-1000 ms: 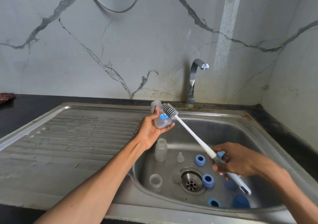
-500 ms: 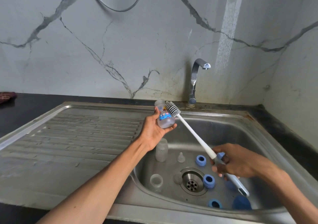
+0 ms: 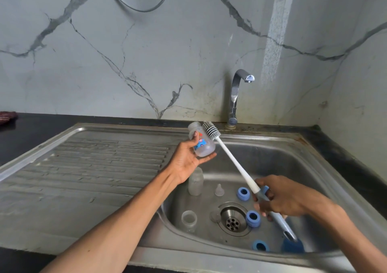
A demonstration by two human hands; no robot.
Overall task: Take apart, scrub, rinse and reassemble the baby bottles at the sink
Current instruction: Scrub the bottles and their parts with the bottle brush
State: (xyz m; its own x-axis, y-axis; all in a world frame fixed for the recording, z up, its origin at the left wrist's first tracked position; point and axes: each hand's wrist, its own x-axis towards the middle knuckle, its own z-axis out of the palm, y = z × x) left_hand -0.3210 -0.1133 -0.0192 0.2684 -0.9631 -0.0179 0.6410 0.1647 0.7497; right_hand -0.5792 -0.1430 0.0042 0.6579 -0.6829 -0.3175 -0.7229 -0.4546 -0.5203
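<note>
My left hand [image 3: 186, 161] holds a clear baby bottle [image 3: 202, 143] with a blue picture, tilted with its open mouth toward the back left, above the sink's left rim. My right hand [image 3: 280, 197] grips the handle of a long white bottle brush [image 3: 234, 163]; its grey bristle head lies against the outside of the bottle near the neck. Down in the basin [image 3: 282, 161] stand two more clear bottles [image 3: 195, 181] [image 3: 189, 218], a clear teat [image 3: 219, 190], and three blue collar rings [image 3: 243, 193] [image 3: 253, 218] [image 3: 260, 246].
A chrome tap [image 3: 236, 96] rises behind the basin, with no water running. The ribbed steel drainboard [image 3: 94, 168] spreads to the left. A blue cap [image 3: 292, 246] sits at the basin's front right, by the drain [image 3: 232, 220]. A dark cloth [image 3: 7, 116] lies on the black counter, far left.
The brush head slid along the bottle's outside toward its neck, and the bottle tilted a little more to the left. The parts in the basin did not move.
</note>
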